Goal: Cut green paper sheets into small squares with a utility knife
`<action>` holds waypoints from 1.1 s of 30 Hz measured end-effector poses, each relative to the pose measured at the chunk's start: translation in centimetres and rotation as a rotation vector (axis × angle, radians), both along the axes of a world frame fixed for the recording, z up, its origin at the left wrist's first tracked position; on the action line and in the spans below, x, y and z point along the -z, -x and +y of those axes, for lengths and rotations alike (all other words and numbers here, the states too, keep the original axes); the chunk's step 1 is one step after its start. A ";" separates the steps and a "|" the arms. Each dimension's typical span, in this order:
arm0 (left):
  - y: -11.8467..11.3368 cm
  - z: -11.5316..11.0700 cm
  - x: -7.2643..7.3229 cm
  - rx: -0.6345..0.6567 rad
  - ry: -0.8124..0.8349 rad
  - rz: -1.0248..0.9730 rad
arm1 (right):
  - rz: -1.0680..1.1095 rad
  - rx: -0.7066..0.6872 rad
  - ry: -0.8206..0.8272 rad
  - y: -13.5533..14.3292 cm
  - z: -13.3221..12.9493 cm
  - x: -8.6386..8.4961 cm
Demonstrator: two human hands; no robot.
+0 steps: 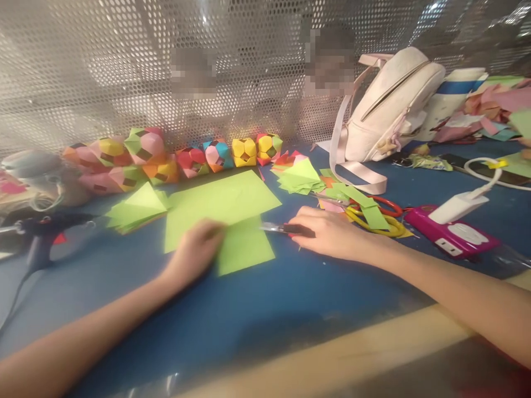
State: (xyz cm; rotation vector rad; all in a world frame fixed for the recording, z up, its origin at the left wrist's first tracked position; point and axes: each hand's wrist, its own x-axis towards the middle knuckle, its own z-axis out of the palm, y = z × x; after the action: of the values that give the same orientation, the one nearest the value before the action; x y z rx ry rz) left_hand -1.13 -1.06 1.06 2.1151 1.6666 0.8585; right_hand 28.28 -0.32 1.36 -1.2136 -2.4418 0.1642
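Observation:
A large light green sheet of paper lies on the blue table, and a smaller green part extends below its lower right. My left hand, slightly blurred, is closed on the paper at its lower edge, fingertips curled out of sight. My right hand is closed around what look like scissors; their silver blade points left, its tip at the right edge of the smaller green part. Their handle is mostly hidden in my fingers. Green paper stacks lie left and right of the sheet.
Folded paper balls line the back by a perforated metal screen. A glue gun is at left. At right are a pale backpack, yellow and red handles, paper strips and a magenta power strip with a charger.

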 end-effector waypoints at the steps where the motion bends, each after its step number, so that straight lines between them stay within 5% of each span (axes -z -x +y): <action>1: -0.1 -0.1 -0.1 -0.007 0.002 0.003 | 0.014 -0.013 -0.006 0.3 -0.2 0.1; 18: -0.3 -0.3 -0.4 -0.028 0.041 -0.055 | 0.008 -0.029 -0.078 -1.9 0.9 0.9; 33: 0.6 0.4 0.3 0.105 0.111 -0.221 | 0.118 -0.097 -0.161 -1.7 1.1 0.7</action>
State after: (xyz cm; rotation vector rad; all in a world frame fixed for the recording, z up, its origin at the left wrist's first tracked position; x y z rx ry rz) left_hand -1.75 -0.65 0.74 1.9369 1.4446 0.9085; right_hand 29.97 0.80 0.66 -0.9888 -2.3626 0.0626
